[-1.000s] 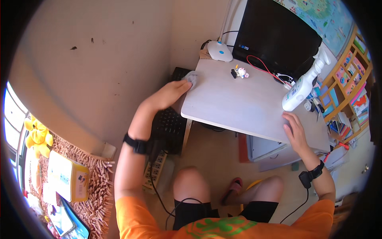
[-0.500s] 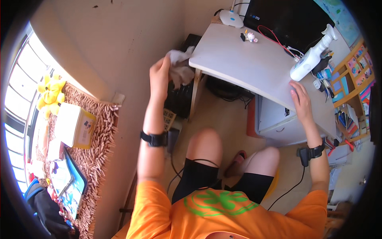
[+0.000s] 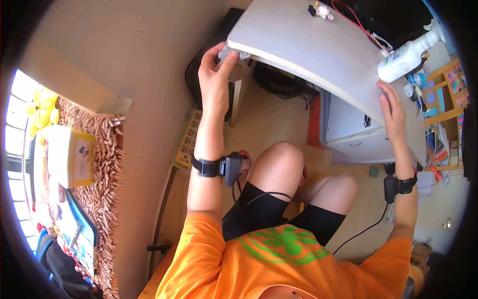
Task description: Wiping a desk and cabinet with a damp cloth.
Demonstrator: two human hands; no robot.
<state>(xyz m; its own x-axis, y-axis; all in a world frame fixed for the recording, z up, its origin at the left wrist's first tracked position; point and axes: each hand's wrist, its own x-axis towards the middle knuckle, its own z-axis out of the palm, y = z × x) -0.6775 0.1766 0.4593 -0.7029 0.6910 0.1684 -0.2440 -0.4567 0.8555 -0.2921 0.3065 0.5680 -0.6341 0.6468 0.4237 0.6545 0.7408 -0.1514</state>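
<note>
My left hand [image 3: 217, 74] grips a crumpled grey cloth [image 3: 230, 54], pressing it against the near left corner of the white desk [image 3: 298, 42]. Part of the cloth hangs below the tabletop, under the edge. At the desk's right front edge my right hand [image 3: 393, 110] lies with its fingers stretched out and nothing in it. Just beyond those fingertips a white spray bottle [image 3: 402, 63] appears tilted on the desktop.
Small figurines [image 3: 323, 12], a red cable [image 3: 348, 15] and a dark monitor [image 3: 393, 20] occupy the desk's far side. A wooden rack [image 3: 445, 89] stands right. Below are drawers [image 3: 356, 147] and a power strip [image 3: 188, 139]. At left, a shaggy brown mat [image 3: 103, 149] carries a yellow-white box [image 3: 74, 155].
My left hand has brought the loosely hanging cloth onto the desk's corner, bunched under the fingers. My right hand remains by the right edge. The whole view has shifted.
</note>
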